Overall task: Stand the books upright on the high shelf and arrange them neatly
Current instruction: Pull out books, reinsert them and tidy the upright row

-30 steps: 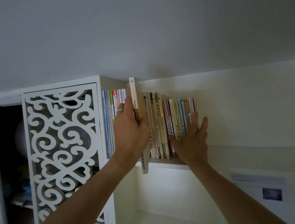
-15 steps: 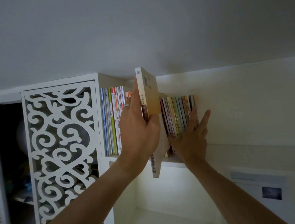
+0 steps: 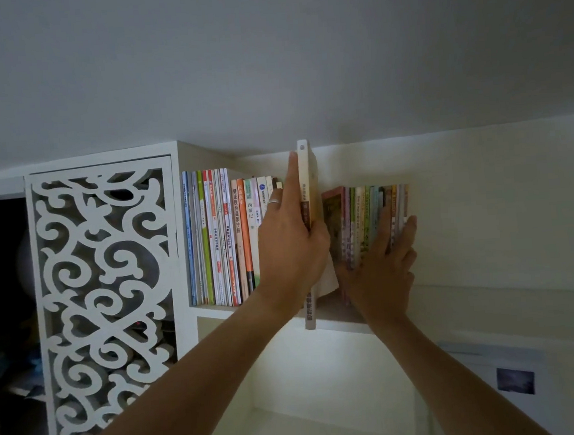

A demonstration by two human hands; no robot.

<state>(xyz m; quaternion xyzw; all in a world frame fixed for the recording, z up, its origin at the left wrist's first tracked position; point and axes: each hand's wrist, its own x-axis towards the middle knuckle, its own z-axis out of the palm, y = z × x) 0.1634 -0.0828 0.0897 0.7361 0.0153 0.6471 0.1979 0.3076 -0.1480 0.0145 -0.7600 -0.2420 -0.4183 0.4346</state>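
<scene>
The high shelf is a white board set just under the ceiling, bounded on its left by the cabinet side panel. Two groups of upright books stand directly on it. The left group sits against the side panel. The right group stands further along, spines facing outward. Between the groups, one tall pale book stands upright, its lower end overhanging the shelf's front edge.

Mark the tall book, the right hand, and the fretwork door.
tall book [image 3: 304, 168], head view, upper spine.
right hand [image 3: 379, 272], head view, back of hand.
fretwork door [image 3: 109, 310], head view, carved panel centre.
</scene>
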